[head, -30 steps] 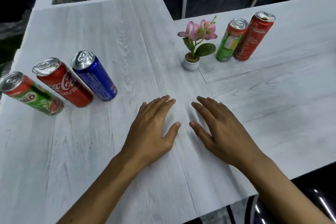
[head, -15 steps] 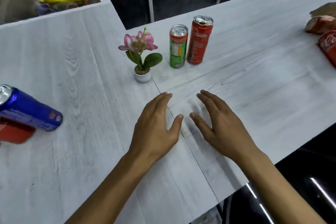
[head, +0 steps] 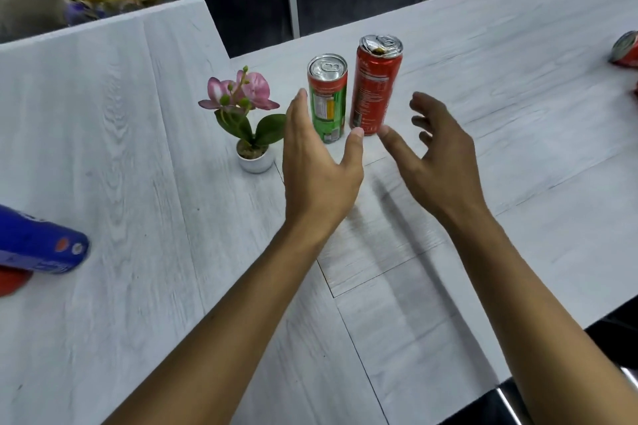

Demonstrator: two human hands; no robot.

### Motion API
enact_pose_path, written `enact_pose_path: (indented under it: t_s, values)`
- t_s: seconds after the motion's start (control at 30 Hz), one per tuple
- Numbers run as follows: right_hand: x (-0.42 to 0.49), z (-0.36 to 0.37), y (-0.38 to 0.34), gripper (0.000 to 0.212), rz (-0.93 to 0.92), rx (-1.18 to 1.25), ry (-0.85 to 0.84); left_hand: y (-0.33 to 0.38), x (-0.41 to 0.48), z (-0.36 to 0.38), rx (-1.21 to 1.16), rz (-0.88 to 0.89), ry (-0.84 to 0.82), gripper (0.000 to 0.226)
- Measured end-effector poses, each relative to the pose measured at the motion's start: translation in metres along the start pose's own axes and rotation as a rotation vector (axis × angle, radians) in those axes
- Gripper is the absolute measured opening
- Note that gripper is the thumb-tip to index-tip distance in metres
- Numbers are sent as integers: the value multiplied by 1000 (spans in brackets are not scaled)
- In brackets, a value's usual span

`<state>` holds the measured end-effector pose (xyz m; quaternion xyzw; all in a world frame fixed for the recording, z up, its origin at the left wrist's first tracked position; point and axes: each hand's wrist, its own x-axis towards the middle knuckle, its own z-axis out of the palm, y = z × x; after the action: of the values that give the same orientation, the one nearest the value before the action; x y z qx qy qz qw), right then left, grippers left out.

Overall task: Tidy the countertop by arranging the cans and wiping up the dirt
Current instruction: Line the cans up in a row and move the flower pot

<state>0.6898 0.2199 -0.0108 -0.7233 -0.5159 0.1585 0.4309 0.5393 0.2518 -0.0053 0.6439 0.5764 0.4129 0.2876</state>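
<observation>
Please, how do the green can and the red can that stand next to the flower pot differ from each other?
The red can is taller than the green can. The green can has a green body with a red band at its top; the red can is red all over. The red can's lid shows a dark opening; the green can's lid shows none. Both are slim and stand upright, side by side, on the countertop.

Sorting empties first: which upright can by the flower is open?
The taller red can: its lid shows a dark hole. The green can looks sealed.
</observation>
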Motion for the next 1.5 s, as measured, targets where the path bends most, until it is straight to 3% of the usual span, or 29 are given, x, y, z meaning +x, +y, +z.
enact_pose_path:
  t_s: [0.4, 0.7, 0.93, 1.5]
  values:
    - [55, 30, 24, 89, 9, 17, -83, -6, 39, 42, -64, -157, 28, 86]
    - [72, 42, 29, 77, -30, 81, -106, -16, 48, 55, -99, -209, 149, 64]
    - [73, 42, 30, 71, -20, 78, -97, -18, 46, 54, -105, -171, 176, 60]
    - [-3, 14, 25, 71, 23, 86, -32, -22, -10, 9, -140, -47, 65, 55]
